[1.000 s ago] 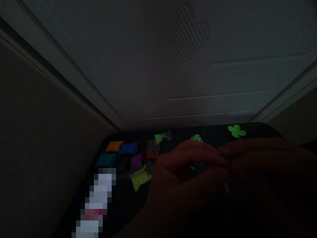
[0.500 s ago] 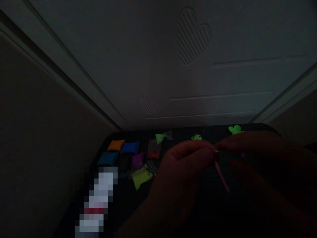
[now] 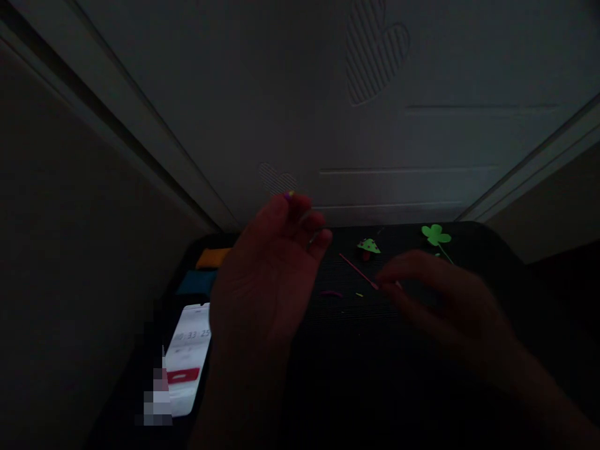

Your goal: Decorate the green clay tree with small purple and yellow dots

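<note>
My left hand [image 3: 267, 275] is raised, palm toward me, with thumb and forefinger pinched on a small purple-and-yellow piece [image 3: 289, 195]; its other fingers curl loosely. At right, my right hand [image 3: 435, 294] is low over the dark table, thumb and forefinger closed at the near end of a thin pink modelling tool [image 3: 358, 270]. Dim light makes that grip hard to see. Beyond the tool stands a small mushroom figure [image 3: 369, 246] with a spotted green cap and reddish stem. A purple strip [image 3: 331, 293] and a yellow bit [image 3: 359, 294] lie between my hands.
A green clover shape [image 3: 435, 235] with a thin stem lies at the back right. Left of my left hand are an orange packet [image 3: 213, 257], a teal packet [image 3: 195, 282] and a lit phone [image 3: 187, 356]. A white panel [image 3: 290, 106] with hearts rises behind the table.
My hands have come apart. The left has moved up and left with the small piece, now hiding several packets; the right is at the pink tool, which lies farther left. The view has shifted slightly.
</note>
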Demonstrator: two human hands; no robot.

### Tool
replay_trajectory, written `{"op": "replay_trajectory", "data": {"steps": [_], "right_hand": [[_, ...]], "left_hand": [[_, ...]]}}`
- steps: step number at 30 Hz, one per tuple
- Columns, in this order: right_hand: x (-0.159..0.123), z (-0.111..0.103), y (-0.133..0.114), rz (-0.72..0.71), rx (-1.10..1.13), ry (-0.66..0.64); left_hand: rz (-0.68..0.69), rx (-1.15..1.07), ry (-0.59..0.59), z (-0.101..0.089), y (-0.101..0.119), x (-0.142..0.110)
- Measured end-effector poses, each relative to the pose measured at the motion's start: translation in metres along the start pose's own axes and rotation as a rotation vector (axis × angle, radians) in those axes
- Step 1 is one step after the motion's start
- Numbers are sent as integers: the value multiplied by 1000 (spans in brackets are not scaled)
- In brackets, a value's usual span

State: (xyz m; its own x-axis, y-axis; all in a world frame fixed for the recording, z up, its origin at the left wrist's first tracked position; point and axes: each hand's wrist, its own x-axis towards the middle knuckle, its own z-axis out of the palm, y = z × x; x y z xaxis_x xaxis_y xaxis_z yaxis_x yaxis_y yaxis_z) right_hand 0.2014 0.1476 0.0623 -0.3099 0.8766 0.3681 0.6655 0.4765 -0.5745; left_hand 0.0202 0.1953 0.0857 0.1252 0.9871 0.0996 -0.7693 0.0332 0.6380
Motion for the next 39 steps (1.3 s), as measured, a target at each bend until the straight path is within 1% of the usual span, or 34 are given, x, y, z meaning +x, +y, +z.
{"op": "replay_trajectory", "data": {"steps": [2, 4, 6, 8, 12, 17, 23, 27, 31, 34, 39], "right_hand": [[-8, 23, 14, 43, 9, -218], [-20, 42, 28, 166, 20, -418], [-32, 56, 40, 208, 20, -497], [-43, 63, 47, 237, 18, -537], [-53, 70, 51, 262, 10, -585], [-53, 73, 51, 256, -13, -600], [-43, 76, 50, 271, -45, -579], [-32, 88, 50, 277, -81, -548], [-25, 97, 50, 266, -95, -536], [-26, 93, 52, 258, -79, -550], [-42, 74, 56, 257, -28, -589]], "left_hand": [[31, -15, 4, -2, 8, 0], [66, -38, 10, -3, 14, -1], [85, -67, 18, -5, 19, -1], [88, -87, 25, -7, 22, 0], [92, -94, 26, -11, 26, 1], [100, -102, 40, -12, 27, 3], [94, -108, 41, -11, 27, 2], [85, -110, 43, -11, 25, 3], [98, -61, 55, -11, 23, 3], [105, -25, 63, -12, 22, 3], [87, -10, 57, -13, 22, 4]]}}
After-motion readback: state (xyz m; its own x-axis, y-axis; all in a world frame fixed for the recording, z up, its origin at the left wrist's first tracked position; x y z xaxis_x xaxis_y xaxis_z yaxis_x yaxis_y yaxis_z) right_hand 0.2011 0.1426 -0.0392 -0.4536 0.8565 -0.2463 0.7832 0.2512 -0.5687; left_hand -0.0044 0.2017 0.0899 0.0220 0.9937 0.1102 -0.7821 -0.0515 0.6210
